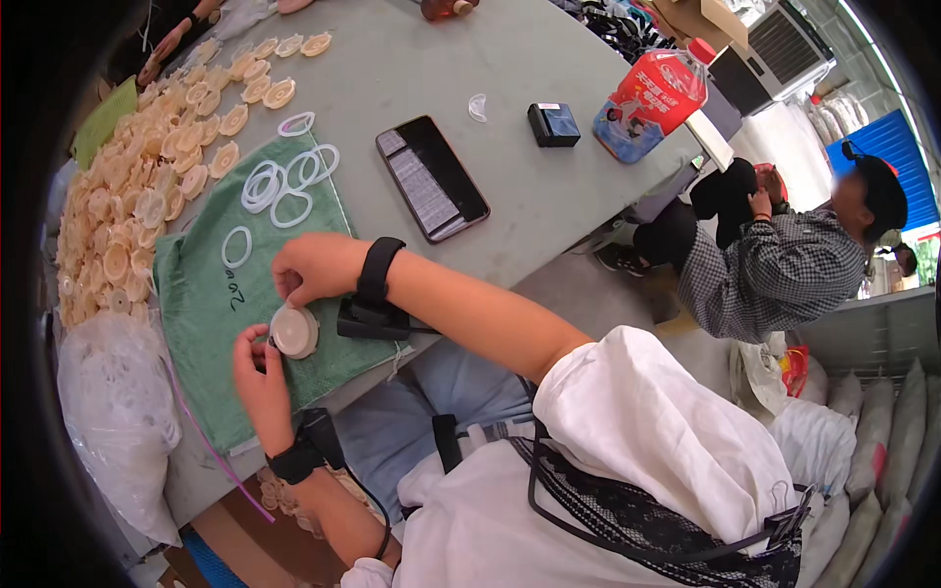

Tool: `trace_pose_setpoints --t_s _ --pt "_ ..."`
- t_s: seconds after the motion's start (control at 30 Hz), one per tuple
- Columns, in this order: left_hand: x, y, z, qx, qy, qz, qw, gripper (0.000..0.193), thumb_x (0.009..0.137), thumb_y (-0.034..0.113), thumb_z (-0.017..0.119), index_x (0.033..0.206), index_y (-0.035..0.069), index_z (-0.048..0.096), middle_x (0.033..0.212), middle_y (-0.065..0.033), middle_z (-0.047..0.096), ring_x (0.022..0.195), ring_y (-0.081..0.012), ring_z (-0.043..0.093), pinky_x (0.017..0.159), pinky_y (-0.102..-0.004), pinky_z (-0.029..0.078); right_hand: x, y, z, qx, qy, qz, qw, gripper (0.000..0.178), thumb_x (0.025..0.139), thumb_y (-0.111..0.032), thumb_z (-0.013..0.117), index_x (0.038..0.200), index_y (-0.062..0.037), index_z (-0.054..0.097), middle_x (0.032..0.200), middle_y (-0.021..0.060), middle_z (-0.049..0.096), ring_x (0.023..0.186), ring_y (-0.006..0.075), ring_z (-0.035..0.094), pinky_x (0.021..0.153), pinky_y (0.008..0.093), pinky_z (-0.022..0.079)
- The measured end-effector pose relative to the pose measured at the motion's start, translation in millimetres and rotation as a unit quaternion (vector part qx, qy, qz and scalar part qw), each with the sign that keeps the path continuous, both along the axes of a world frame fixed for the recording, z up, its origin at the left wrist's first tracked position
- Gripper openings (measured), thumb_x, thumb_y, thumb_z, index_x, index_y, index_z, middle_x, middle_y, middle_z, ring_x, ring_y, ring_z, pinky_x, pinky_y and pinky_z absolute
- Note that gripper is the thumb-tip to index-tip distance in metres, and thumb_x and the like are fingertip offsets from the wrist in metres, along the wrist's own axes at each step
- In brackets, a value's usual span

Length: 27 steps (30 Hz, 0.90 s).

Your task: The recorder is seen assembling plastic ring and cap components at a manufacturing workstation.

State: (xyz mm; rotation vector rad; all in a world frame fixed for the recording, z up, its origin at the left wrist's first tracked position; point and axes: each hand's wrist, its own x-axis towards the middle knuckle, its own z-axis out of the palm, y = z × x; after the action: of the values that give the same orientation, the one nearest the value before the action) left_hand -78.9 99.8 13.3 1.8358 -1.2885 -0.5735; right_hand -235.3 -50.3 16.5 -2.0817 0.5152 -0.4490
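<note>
On a green cloth bag (211, 314) lies a round, cream plastic lid (294, 333). My left hand (259, 377) is closed on its left edge, thumb and fingertips pressed against the rim. My right hand (319, 267) reaches over from above with curled fingers, and its fingertips pinch the lid's far edge; part of that grip is hidden. Several translucent white sealing rings (290, 208) are scattered on the far part of the bag, and one single ring (236, 247) lies nearer, left of my right hand.
Many cream lids (118, 211) are heaped along the left. A clear plastic bag (118, 412) hangs at the near left edge. A phone (431, 178), a black box (554, 125) and a red-labelled bottle (655, 103) stand to the right. Beyond the table a person (784, 255) sits.
</note>
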Motion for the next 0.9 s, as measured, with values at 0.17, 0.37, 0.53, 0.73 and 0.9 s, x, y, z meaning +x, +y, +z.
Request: trace_pose_setpoints --t_s 0.17,0.37,0.53,0.73,0.9 --pt "-0.3 -2.5 1.0 0.011 -0.002 -0.014 1.0 0.015 0.086 0.007 0.05 0.099 0.003 0.057 0.076 0.0004 0.052 0.067 -0.0076 0.045 0.062 -0.0224 0.038 -0.8 2.8 2.2 0.0 0.008 -0.027 1.0 0.018 0.067 -0.019 0.07 0.081 -0.0085 0.065 0.078 0.0054 0.067 0.075 0.0221 0.064 0.066 0.033 0.05" --pt "-2.8 -6.3 1.7 0.021 -0.041 0.003 0.999 0.014 0.087 0.012 0.054 0.096 0.001 0.056 0.075 -0.0014 0.054 0.064 -0.0097 0.045 0.061 -0.024 0.039 -0.7 10.1 8.8 -0.109 0.036 -0.048 0.992 0.024 0.071 -0.027 0.069 0.082 -0.0072 0.063 0.077 0.0067 0.065 0.074 0.0247 0.063 0.064 0.0359 0.048" --pt "16.7 3.3 4.0 -0.024 0.001 0.055 0.998 0.016 0.088 0.016 0.056 0.095 0.003 0.057 0.079 -0.0008 0.056 0.069 -0.0086 0.049 0.064 -0.0227 0.041 13.8 5.2 -7.3 -0.097 -0.027 -0.048 0.994 0.027 0.075 -0.031 0.066 0.081 -0.0059 0.06 0.077 0.011 0.063 0.074 0.029 0.061 0.064 0.0381 0.047" --pt "-2.7 9.9 99.1 -0.175 0.192 -0.022 0.965 0.018 0.088 0.019 0.058 0.094 0.002 0.057 0.078 -0.0041 0.056 0.072 -0.0131 0.052 0.065 -0.0251 0.041 1.1 7.3 1.0 -0.107 0.012 -0.061 0.992 0.02 0.078 -0.026 0.065 0.082 -0.0064 0.06 0.073 0.0099 0.062 0.068 0.0264 0.06 0.059 0.0361 0.045" --pt "12.7 0.8 141.7 -0.244 0.321 -0.37 0.837 0.027 0.085 0.033 0.059 0.089 0.007 0.053 0.073 -0.0061 0.052 0.066 -0.0175 0.047 0.063 -0.0312 0.037 3.8 13.1 14.8 -0.063 0.044 -0.079 0.994 0.017 0.077 -0.022 0.066 0.083 -0.0067 0.061 0.066 0.0075 0.06 0.06 0.0218 0.058 0.056 0.0325 0.045"
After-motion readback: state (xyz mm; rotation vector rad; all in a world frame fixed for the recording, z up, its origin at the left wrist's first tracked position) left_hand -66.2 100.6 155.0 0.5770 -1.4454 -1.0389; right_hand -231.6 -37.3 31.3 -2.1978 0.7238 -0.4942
